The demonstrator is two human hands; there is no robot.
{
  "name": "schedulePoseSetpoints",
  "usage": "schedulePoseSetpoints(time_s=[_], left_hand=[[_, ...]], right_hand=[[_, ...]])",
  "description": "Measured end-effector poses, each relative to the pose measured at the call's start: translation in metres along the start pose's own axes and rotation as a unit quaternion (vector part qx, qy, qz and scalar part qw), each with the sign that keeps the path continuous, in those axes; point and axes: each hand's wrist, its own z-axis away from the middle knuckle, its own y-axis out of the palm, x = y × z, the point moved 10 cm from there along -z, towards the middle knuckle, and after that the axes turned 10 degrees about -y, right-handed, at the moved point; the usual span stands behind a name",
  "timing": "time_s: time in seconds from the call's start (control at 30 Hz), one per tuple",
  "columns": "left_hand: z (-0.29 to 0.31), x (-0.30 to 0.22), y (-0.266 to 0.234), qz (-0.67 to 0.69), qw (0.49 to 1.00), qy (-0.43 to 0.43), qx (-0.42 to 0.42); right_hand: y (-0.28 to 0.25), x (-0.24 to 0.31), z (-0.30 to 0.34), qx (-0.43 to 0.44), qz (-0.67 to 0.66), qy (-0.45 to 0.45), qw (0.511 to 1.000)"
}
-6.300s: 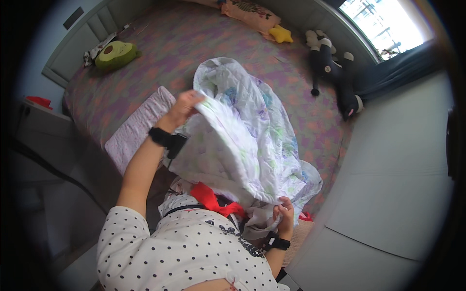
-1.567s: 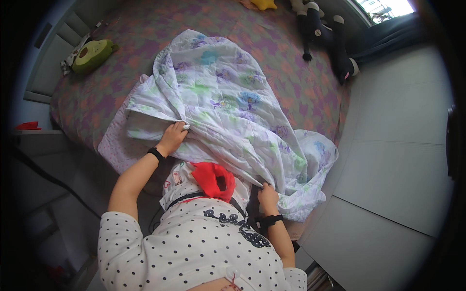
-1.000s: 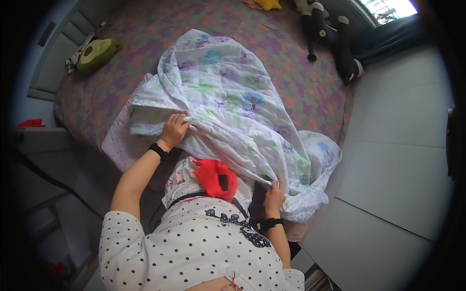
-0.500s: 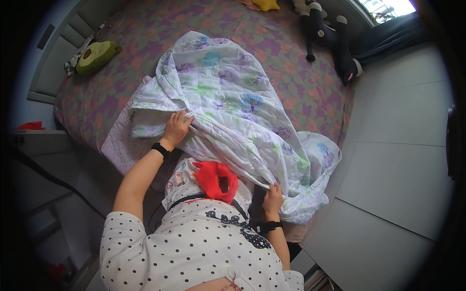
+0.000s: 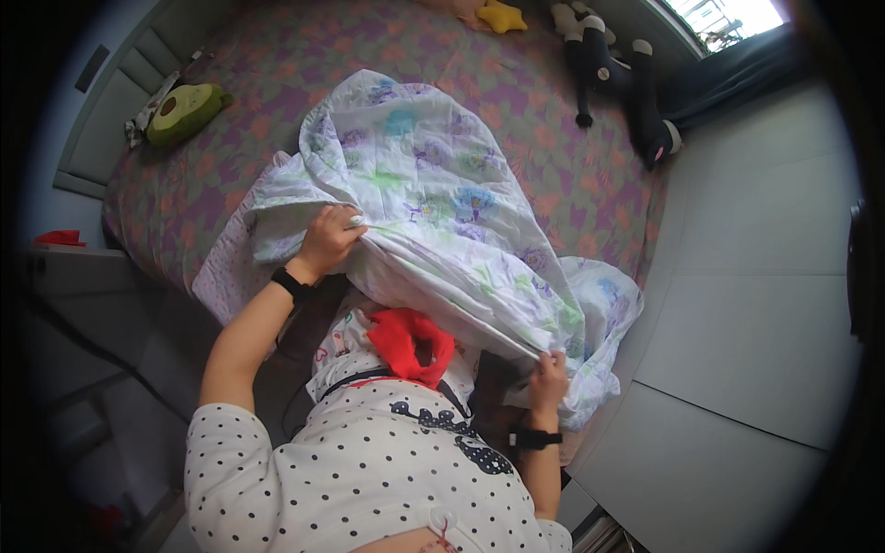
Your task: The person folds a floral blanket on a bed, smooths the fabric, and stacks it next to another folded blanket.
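Observation:
A thin white quilt (image 5: pixel 424 175) with purple, blue and green flower prints lies rumpled over the near part of the bed. My left hand (image 5: pixel 327 241) is closed on its near edge, where the cloth folds over beside a loose flap. Farther right, my right hand (image 5: pixel 548 380) pinches the same edge, so the border runs fairly taut between both hands. Part of the quilt spreads past my right hand toward the bed's right side. Under its left end shows a pale pink dotted cloth (image 5: pixel 226 267).
The bed has a flowered sheet (image 5: pixel 258 111). On it lie an avocado plush (image 5: pixel 189 112) at far left, a yellow star cushion (image 5: pixel 501 17) at the back and a dark long-limbed plush (image 5: pixel 636 92) at far right. A pale cabinet (image 5: pixel 737 276) stands along the right side.
My right hand has moved a little to the right, pulling the quilt's edge straighter. My left hand has shifted slightly left and up, still gripping the edge.

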Motion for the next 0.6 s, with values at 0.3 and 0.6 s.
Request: schedulePoseSetpoints(time_s=[0.3, 0.6], left_hand=[[-0.051, -0.034, -0.161, 0.078, 0.990, -0.026, -0.117], [-0.062, -0.046, -0.148, -0.023, 0.995, 0.056, -0.082]], right_hand=[[-0.215, 0.030, -0.056, -0.212, 0.028, -0.042, 0.976], [-0.167, 0.043, -0.068, -0.057, 0.115, -0.161, 0.979]])
